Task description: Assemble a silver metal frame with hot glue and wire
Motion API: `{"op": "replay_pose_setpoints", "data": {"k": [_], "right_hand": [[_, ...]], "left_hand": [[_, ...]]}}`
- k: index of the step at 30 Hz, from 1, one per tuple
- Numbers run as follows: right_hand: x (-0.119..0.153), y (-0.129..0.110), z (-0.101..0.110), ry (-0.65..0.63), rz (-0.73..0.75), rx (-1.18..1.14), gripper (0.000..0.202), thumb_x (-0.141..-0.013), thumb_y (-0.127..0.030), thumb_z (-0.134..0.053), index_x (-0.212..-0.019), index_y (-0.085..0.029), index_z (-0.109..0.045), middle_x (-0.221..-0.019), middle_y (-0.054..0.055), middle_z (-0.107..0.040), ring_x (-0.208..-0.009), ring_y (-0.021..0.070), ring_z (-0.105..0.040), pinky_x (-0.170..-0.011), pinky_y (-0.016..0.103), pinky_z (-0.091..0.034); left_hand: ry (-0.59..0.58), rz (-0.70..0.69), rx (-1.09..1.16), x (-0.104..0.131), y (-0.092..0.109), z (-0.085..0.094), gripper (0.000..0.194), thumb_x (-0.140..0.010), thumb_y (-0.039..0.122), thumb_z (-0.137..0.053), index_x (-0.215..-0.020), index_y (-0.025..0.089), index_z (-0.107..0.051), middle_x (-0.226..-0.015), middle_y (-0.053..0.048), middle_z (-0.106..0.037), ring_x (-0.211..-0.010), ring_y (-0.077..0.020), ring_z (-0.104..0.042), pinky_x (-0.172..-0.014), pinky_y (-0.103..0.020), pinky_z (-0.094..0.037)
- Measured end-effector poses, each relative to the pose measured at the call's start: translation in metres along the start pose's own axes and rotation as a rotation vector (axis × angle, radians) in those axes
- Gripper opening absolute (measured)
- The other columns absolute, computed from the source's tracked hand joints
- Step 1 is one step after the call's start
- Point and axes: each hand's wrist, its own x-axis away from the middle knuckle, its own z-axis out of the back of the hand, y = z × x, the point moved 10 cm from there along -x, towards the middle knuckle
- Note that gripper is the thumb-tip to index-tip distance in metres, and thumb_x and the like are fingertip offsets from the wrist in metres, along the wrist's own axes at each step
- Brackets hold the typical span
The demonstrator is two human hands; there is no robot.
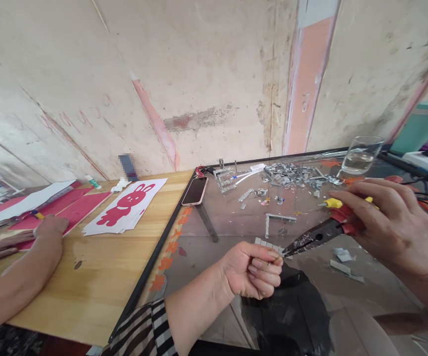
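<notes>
My left hand [254,269] is closed in a pinch above the glass-topped table, holding something too small to make out at its fingertips. Pliers [316,237] with dark jaws and red handles are in my right hand [392,225], their tips touching the left fingertips. A yellow-handled tool [333,203] also sticks out from between my right fingers. Behind my left hand lies a flat grey segmented metal piece [268,243]. An L-shaped metal piece [281,217] rests farther back. Dark material [291,311] shows below my left hand.
A pile of small metal pieces [291,175] lies at the back. A phone [195,191] is at the table's left edge, a glass of water [362,154] at the back right near cables. On the wooden table [88,291], another person's hand [51,226] is by red paper and a rabbit picture [127,205].
</notes>
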Motion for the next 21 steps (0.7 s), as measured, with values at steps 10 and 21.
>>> {"op": "replay_pose_setpoints", "data": {"k": [10, 21], "right_hand": [[-0.0039, -0.0009, 0.0007, 0.006, -0.006, -0.012, 0.033, -0.074, -0.022, -0.059, -0.107, -0.022, -0.056, -0.092, 0.008, -0.059, -0.092, 0.0242, -0.055, -0.078, 0.034, -0.045], [-0.0031, -0.0021, -0.0046, -0.052, 0.016, -0.007, 0.03, -0.074, -0.019, -0.059, -0.103, -0.021, -0.057, -0.092, 0.008, -0.059, -0.092, 0.0248, -0.055, -0.074, 0.034, -0.045]], "left_hand": [[-0.03, 0.023, 0.019, -0.0007, -0.0029, -0.0022, 0.006, -0.067, 0.007, -0.056, -0.065, 0.004, -0.052, -0.043, 0.009, -0.019, -0.039, -0.0005, -0.017, -0.038, -0.01, -0.012], [-0.042, 0.039, 0.007, -0.0008, -0.0055, -0.0033, 0.006, -0.067, 0.006, -0.057, -0.064, 0.003, -0.053, -0.042, 0.009, -0.02, -0.039, -0.0005, -0.016, -0.038, -0.01, -0.01]]}}
